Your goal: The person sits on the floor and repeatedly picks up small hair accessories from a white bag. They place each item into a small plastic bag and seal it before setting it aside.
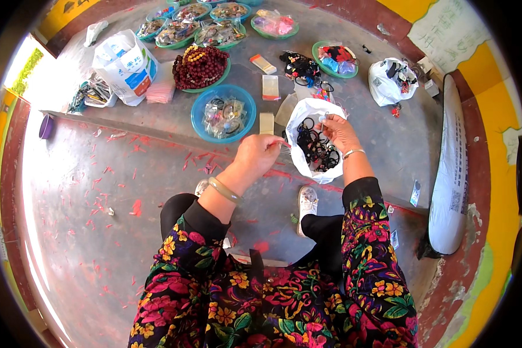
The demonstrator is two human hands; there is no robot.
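Left hand point(260, 152): closed, pinching something small I cannot make out, just left of the white bag point(307, 116).
Right hand point(339, 132): fingers pinch the bag's rim.
Bag: on the floor, full of black rings point(316, 149).
Blue bowl point(223, 113): far left of it.
Tip: keep the bag's mouth wide.

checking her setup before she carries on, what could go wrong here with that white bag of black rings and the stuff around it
The white bag stands open and soft-sided, so the right hand at its rim could tip it and spill the black rings. The small piece in the left hand could drop among the red scraps. The blue bowl sits near the step edge.
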